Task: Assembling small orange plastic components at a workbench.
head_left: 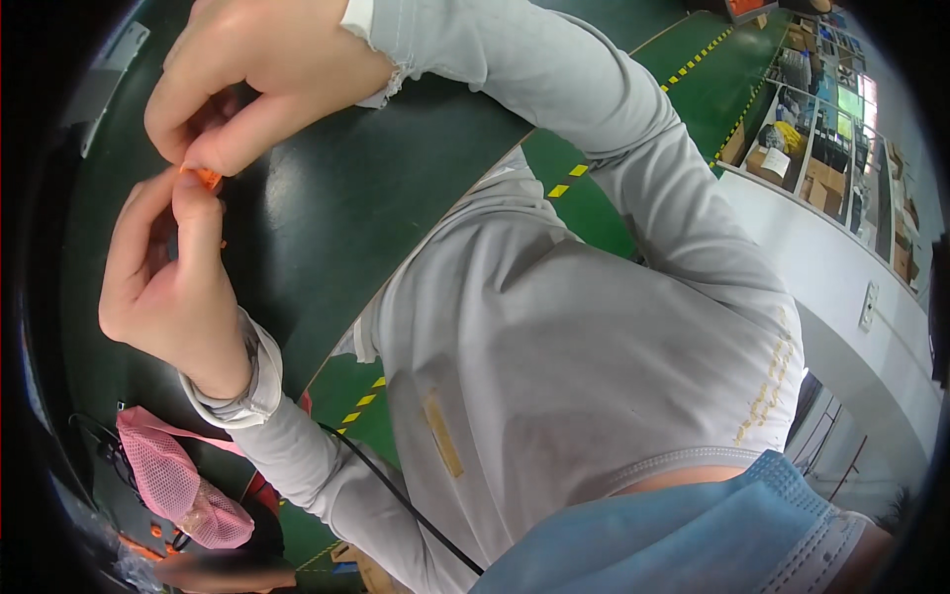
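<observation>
Head view: I see small orange part point(210, 179), plastic-looking, glossy, pinched between thumbs and fingers of left hand point(178, 272) and right hand point(272, 79), above dark green tabletop point(416, 163). Fingertips nearly meeting; they hide most of its shape. Right cuff point(381, 69) frayed. Lower left: pink mesh fabric point(178, 480), orange pieces point(155, 531). Black cable point(396, 492) crosses grey shirt point(594, 337); blue face mask point(673, 525) blocks lower edge.

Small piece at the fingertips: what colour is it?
The piece is orange where it shows; best seen in the head view.
</observation>
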`<state>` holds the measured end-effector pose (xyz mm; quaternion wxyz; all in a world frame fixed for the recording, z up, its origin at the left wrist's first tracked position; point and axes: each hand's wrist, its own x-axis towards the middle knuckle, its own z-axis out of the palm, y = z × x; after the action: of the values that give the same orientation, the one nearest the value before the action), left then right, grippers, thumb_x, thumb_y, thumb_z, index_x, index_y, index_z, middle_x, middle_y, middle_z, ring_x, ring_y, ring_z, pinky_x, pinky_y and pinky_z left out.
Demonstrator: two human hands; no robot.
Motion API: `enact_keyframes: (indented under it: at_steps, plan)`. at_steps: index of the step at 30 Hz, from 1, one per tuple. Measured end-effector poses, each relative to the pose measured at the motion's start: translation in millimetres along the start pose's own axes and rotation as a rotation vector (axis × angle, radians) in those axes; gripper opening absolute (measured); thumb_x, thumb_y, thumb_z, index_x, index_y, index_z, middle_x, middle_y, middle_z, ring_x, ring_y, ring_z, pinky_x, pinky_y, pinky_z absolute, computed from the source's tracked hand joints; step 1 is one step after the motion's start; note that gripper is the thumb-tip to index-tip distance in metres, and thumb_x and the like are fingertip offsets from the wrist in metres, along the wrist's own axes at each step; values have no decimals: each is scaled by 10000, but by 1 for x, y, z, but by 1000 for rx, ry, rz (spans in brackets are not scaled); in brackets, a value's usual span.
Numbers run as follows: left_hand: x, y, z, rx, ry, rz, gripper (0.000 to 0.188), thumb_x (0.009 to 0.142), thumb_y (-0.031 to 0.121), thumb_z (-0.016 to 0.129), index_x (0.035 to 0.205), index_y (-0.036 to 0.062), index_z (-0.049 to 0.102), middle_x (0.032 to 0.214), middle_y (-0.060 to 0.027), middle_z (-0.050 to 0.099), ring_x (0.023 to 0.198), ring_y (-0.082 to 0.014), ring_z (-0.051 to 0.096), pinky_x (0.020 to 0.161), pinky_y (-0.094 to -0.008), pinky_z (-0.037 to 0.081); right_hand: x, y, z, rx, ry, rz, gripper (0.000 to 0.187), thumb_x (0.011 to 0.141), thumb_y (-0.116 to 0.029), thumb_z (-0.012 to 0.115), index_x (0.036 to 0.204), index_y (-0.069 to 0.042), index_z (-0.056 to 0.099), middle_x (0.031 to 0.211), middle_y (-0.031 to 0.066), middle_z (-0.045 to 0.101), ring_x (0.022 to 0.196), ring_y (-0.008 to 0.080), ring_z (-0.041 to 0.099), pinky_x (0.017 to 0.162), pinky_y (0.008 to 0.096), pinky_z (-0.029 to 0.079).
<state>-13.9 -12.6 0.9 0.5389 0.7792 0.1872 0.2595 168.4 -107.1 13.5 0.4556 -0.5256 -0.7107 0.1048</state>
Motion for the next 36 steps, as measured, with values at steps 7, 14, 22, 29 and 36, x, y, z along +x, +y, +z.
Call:
enact_keyframes:
  at_steps: [7, 14, 22, 29, 36]
  plan:
    - [3, 3, 5, 14, 210, 194, 90, 856, -76, 604, 887, -130, 669, 814, -140, 691, 660, -147, 624, 607, -216, 486, 4, -14, -12, 100, 0, 12, 169, 695, -190, 706, 759, -54, 629, 673, 96, 620, 654, 284, 624, 634, 365, 496]
    - [7, 4, 1, -3, 147, 83, 124, 882, -35, 592, 905, -124, 676, 787, -137, 687, 660, -154, 626, 615, -228, 492, 0, 9, 9, 79, 194, -124, 249, 694, -201, 722, 854, -36, 626, 753, 94, 623, 742, 256, 613, 664, 362, 489]
    - [4, 6, -10, 74, 49, 39, 49, 850, -50, 649, 880, -84, 668, 807, -73, 659, 666, -100, 592, 609, -208, 479, -5, -4, 3, -21, 111, -114, 215, 671, -215, 706, 808, -75, 616, 736, 37, 612, 721, 240, 600, 662, 352, 446]
    - [7, 8, -13, 101, -28, 30, 47, 846, -44, 664, 878, -77, 666, 828, -66, 658, 668, -86, 585, 596, -193, 473, 1, -8, -9, 138, -11, 96, 205, 648, -205, 700, 776, -64, 623, 689, 49, 608, 697, 250, 603, 634, 358, 462]
    - [0, 9, -9, 102, 60, -106, 38, 851, -23, 672, 870, -56, 675, 756, -25, 637, 621, -38, 544, 552, -157, 415, -1, 0, 8, 25, 57, -54, 198, 648, -189, 704, 756, -42, 627, 687, 70, 610, 690, 259, 603, 640, 364, 479]
